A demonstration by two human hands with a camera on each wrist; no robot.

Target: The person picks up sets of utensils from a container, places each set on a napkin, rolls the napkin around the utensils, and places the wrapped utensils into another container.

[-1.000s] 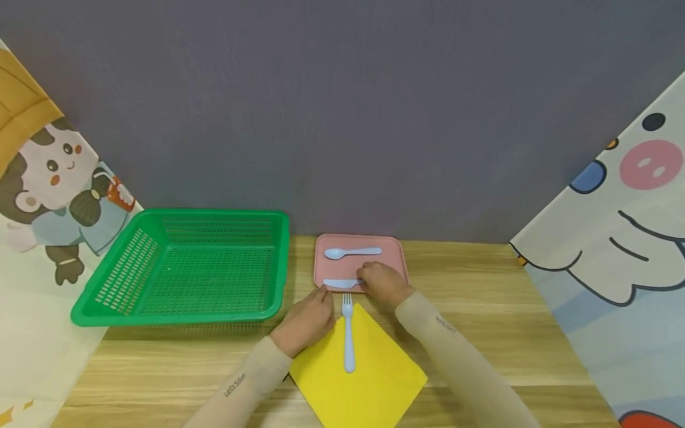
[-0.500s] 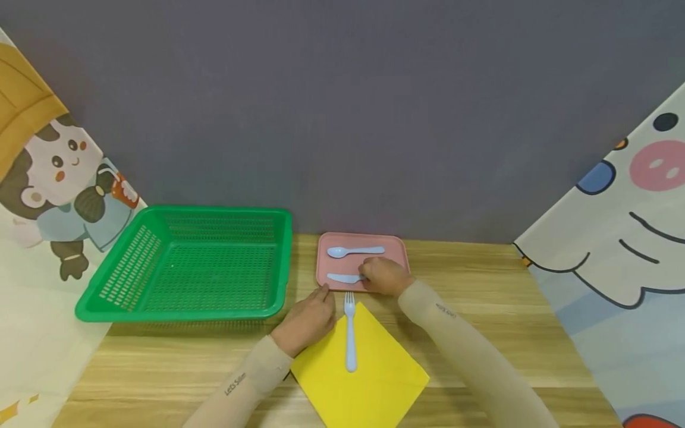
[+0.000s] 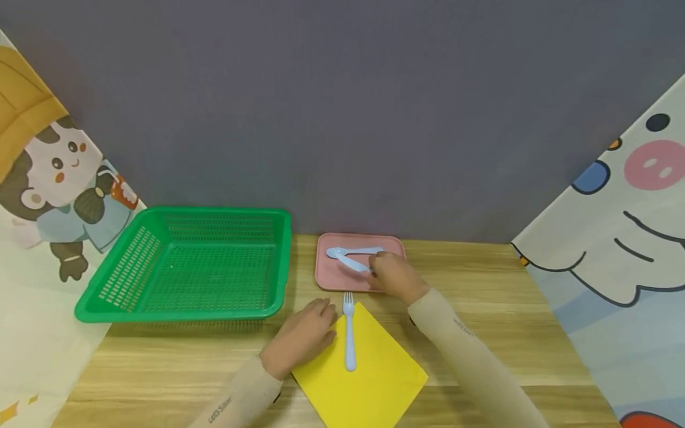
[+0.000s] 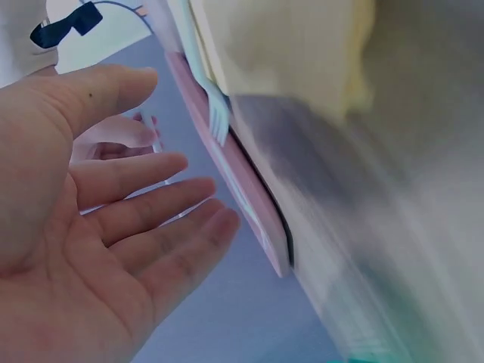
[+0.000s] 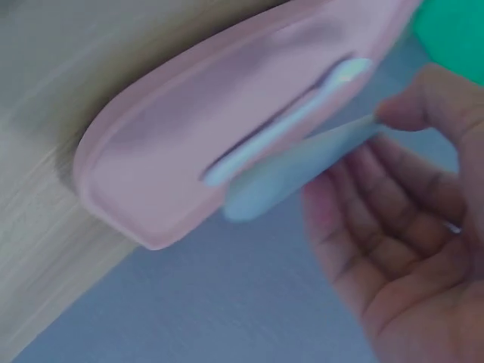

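My right hand (image 3: 398, 276) pinches a light blue plastic knife (image 3: 353, 263) between thumb and fingertips, raised over the pink tray (image 3: 332, 279). In the right wrist view the knife (image 5: 295, 170) slants in front of the tray (image 5: 151, 159), beside the spoon (image 5: 291, 125). The head view has the spoon (image 3: 364, 251) lying along the tray's far side, its bowl overlapped by the knife. My left hand (image 3: 302, 336) hovers by the napkin's left corner, holding nothing; the left wrist view shows its fingers (image 4: 151, 181) loosely extended. A matching fork (image 3: 350, 339) lies on the yellow napkin (image 3: 380, 380), tines toward the tray.
A green perforated basket (image 3: 214, 279) stands on the wooden table (image 3: 471, 285) left of the tray. A grey wall (image 3: 342, 119) rises behind, with cartoon-printed panels (image 3: 637, 238) at both sides.
My right hand has lifted the knife off the tray's near side and shifted slightly right with it. The left hand has drawn back from the tray's near edge.
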